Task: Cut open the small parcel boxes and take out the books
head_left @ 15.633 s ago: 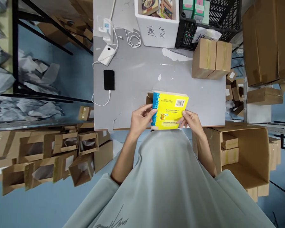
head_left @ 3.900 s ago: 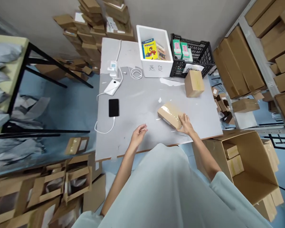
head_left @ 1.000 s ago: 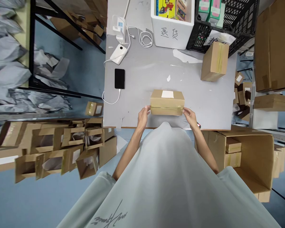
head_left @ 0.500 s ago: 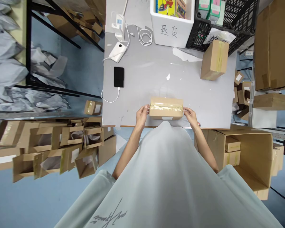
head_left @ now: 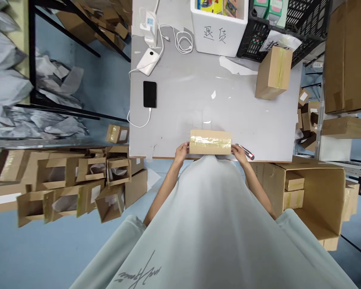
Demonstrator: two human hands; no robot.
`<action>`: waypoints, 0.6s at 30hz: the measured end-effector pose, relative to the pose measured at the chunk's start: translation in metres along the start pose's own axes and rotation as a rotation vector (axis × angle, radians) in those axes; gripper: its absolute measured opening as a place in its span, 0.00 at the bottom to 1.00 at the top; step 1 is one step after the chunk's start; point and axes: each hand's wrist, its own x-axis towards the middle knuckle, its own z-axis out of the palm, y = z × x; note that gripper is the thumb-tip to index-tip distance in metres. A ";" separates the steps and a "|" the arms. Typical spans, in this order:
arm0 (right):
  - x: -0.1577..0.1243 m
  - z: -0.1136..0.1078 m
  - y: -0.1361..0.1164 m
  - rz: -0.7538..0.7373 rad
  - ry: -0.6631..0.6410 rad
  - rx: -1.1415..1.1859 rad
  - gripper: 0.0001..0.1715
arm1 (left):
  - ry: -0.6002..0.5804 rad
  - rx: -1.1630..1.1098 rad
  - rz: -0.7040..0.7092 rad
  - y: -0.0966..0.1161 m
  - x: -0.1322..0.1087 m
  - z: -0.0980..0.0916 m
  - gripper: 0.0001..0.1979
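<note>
Closest to the camera, the person's pale grey-green shirt (head_left: 210, 224) fills the lower middle, with dark script low on the left. Just beyond it, the left hand (head_left: 181, 152) and the right hand (head_left: 239, 153) are apart, fingers clamped on opposite ends of a taped box (head_left: 210, 142). The box lies lengthwise between them at the near edge of the grey table (head_left: 180, 92), a strip of shiny tape running along its upward face; whether it rests on the tabletop or is held slightly above it is hard to tell from overhead. A cutter (head_left: 247, 151) lies slantwise just beside the right hand.

To the right of the table, a large open carton (head_left: 325, 184) holds small boxes, and to the left, open cardboard boxes (head_left: 69, 174) stand in rows. Farther up the tabletop, a black device (head_left: 149, 94) with a white cable plugged in lies at the left, a white power bank (head_left: 148, 61) beyond it. A second carton (head_left: 273, 74) stands at the right, near a torn strip of white paper (head_left: 236, 67). At the far side, a power strip (head_left: 151, 30) lies at the left, a white tub (head_left: 219, 38) with handwritten characters contains books, and a black crate (head_left: 252, 36) beside it holds green-and-pink packets.
</note>
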 end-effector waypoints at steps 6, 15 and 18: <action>-0.011 0.009 0.004 -0.055 -0.078 -0.044 0.25 | -0.017 0.044 0.010 -0.011 -0.001 0.003 0.17; 0.020 -0.009 -0.027 -0.222 0.029 -0.015 0.32 | -0.024 -0.003 0.220 0.021 0.009 0.007 0.22; 0.036 -0.013 -0.039 -0.250 0.029 -0.011 0.31 | -0.016 -0.014 0.230 0.034 0.018 0.011 0.20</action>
